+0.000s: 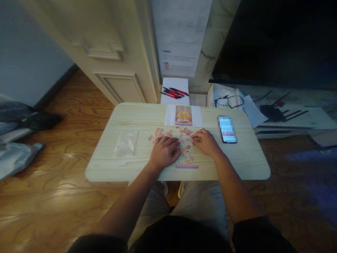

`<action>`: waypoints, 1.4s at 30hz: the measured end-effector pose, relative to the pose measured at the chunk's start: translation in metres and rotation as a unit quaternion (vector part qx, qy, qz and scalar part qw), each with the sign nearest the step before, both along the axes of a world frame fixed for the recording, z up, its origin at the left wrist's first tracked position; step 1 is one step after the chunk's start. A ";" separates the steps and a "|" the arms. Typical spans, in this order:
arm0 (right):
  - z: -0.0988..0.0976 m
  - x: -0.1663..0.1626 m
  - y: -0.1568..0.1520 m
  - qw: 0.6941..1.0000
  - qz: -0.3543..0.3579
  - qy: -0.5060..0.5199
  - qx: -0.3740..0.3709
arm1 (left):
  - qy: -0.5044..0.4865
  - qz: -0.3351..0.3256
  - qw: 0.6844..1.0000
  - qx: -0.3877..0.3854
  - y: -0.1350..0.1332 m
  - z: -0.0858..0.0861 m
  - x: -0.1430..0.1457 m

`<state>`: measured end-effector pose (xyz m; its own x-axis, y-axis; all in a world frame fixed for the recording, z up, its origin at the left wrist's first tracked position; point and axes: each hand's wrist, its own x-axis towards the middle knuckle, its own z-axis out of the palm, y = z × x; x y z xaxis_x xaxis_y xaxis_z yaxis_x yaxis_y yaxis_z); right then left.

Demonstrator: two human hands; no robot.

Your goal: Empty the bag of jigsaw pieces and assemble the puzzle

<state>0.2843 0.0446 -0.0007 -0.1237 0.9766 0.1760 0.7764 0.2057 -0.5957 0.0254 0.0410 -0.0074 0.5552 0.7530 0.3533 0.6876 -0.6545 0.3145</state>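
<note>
Small jigsaw puzzle pieces (159, 133) lie in a loose heap on the light wooden table, with more pieces (187, 160) scattered between my hands. My left hand (164, 151) rests over part of the heap, fingers stretched forward and lying flat; what is beneath it is hidden. To its right, my right hand (207, 143) pinches a small piece at its fingertips, its shape too small to make out well. A joined purple strip of pieces (186, 166) runs along the near side. Beyond the heap lies a printed sheet with a picture of a yellow character (183, 115).
A clear plastic bag (126, 144) lies left on the table (102, 158); a phone (227, 129) lies right. Behind the table are several red and black pens (174, 92) on white paper, a cable (234, 101) and a black router (272, 112). A large screen (279, 42) overhangs the right.
</note>
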 end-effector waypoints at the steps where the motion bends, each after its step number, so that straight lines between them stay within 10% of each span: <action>1: -0.001 0.000 -0.001 1.000 -0.005 -0.001 -0.001 | 0.000 0.004 1.000 0.000 0.000 0.000 0.000; 42: -0.025 -0.008 -0.014 0.996 -0.072 0.038 0.045 | 0.024 0.094 0.995 -0.002 0.032 0.013 0.028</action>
